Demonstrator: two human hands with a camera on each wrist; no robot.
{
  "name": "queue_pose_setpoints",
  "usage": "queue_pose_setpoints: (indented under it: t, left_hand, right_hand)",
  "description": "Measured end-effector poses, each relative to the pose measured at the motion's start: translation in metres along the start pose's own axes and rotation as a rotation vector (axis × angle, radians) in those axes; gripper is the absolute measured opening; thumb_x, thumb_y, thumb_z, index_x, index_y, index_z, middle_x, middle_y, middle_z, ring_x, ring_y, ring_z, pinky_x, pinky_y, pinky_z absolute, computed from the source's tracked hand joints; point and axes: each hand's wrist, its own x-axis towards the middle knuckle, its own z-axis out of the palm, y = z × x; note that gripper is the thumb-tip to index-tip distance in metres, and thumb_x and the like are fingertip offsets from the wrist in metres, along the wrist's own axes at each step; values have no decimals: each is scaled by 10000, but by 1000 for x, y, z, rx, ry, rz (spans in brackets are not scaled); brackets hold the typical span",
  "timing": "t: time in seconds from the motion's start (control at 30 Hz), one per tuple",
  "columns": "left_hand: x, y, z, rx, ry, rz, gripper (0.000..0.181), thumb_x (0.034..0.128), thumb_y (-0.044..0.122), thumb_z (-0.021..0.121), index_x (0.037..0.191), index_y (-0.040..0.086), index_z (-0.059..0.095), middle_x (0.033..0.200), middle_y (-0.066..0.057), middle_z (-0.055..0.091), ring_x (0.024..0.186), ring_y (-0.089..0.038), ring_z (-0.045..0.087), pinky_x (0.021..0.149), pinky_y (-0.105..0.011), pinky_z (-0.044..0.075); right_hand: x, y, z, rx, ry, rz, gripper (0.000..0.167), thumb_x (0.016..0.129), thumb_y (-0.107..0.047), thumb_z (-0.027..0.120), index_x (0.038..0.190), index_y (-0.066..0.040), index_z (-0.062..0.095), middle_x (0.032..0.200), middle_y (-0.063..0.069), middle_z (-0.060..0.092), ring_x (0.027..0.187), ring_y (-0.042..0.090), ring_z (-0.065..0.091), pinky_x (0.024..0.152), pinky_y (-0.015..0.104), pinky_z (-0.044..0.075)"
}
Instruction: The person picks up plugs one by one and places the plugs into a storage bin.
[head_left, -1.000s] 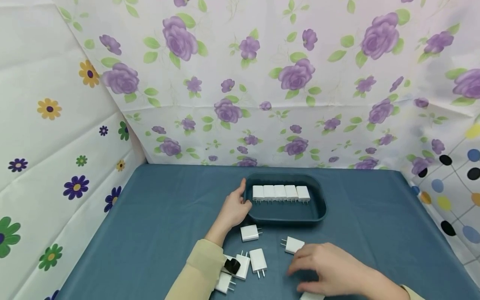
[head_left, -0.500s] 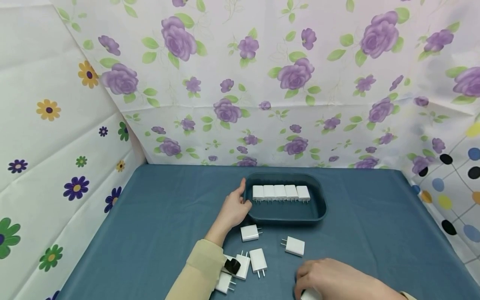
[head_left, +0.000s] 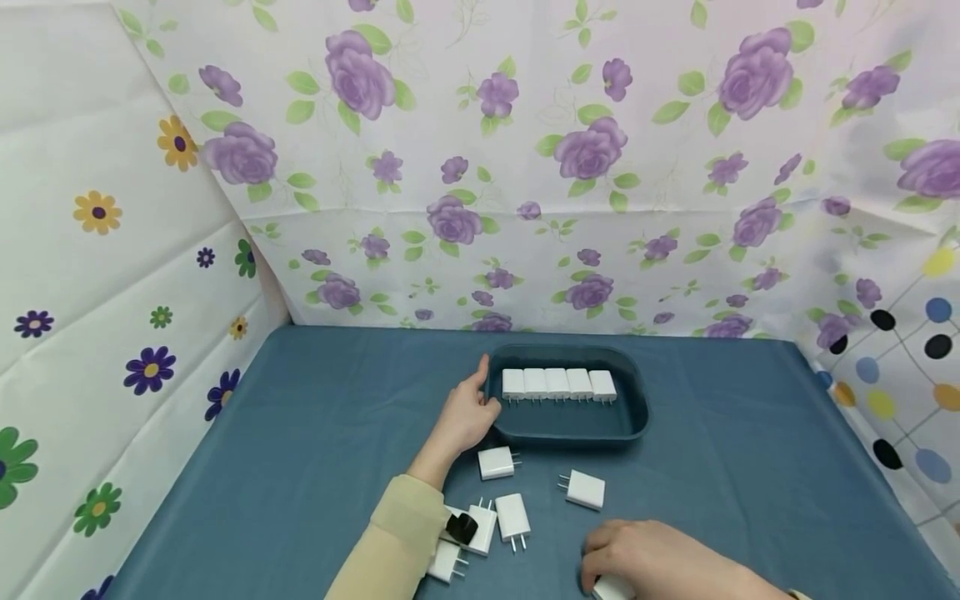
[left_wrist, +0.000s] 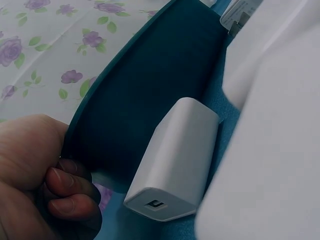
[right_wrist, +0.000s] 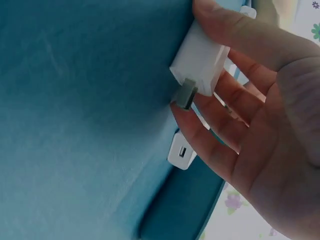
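My left hand [head_left: 465, 414] grips the left end of the dark teal tray [head_left: 570, 438]; the left wrist view has its fingers curled at the tray wall [left_wrist: 145, 85]. Inside the tray stands a row of several white charger plugs [head_left: 557, 383], prongs toward me. Near the front of the table, my right hand [head_left: 645, 554] holds another white charger plug [head_left: 612, 588], partly covered by the hand. In the right wrist view, thumb and fingers pinch this charger plug [right_wrist: 200, 62], its metal prongs showing below.
Loose white charger plugs lie before the tray: one close to it [head_left: 497, 463], one upright in line [head_left: 513, 517], one at right [head_left: 585, 489], and several by the left sleeve [head_left: 397, 533]. A small black object [head_left: 461, 527] sits at the cuff. Patterned cloth [head_left: 480, 167] hangs behind.
My right hand has moved down past the right-hand loose plug and taken hold of a charger plug nearer the front. The left hand stays at the tray.
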Motion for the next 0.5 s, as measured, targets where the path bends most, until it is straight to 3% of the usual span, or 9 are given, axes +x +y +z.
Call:
queue_pose_setpoints:
  t: [0.2, 0.5]
  left_hand:
    - [0, 1, 0, 7, 3, -6, 806, 1027, 61, 526, 1733, 197, 162, 534, 53, 349, 420, -117, 257, 474, -296, 297]
    - [-1, 2, 0, -5, -1, -7, 801, 1040, 52, 531, 1733, 187, 152, 534, 55, 345, 424, -113, 255, 473, -291, 295]
  right_hand:
    - [4, -2, 2, -39, -12, 3, 212, 944, -272, 841, 1108, -375, 754, 1079, -233, 626, 963, -59, 551, 735, 194, 519]
    - [6, -4, 0, -20, 0, 50, 159, 977, -461, 771, 1126, -411, 750, 1051, -214, 608, 897, -62, 539, 703, 217, 516]
